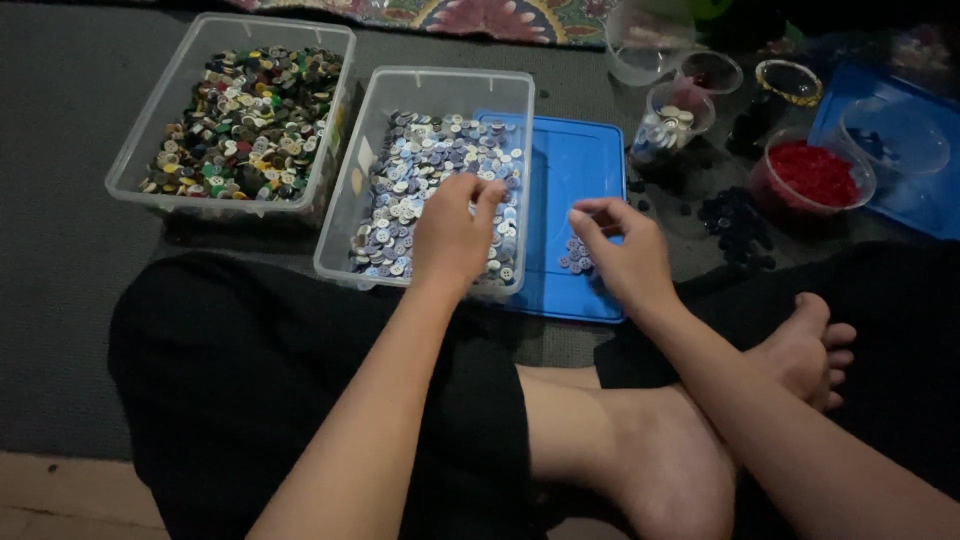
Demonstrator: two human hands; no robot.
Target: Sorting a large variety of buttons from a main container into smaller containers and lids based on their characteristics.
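Left hand (452,235) over pale buttons (420,170)

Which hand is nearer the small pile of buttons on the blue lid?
Right. The right hand touches the small pile on the blue lid; the left hand is in the clear tub.

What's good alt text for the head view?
Seated cross-legged, a person's left hand reaches into a clear bin of pale blue and white buttons, while the right hand touches a small button pile on a blue lid.
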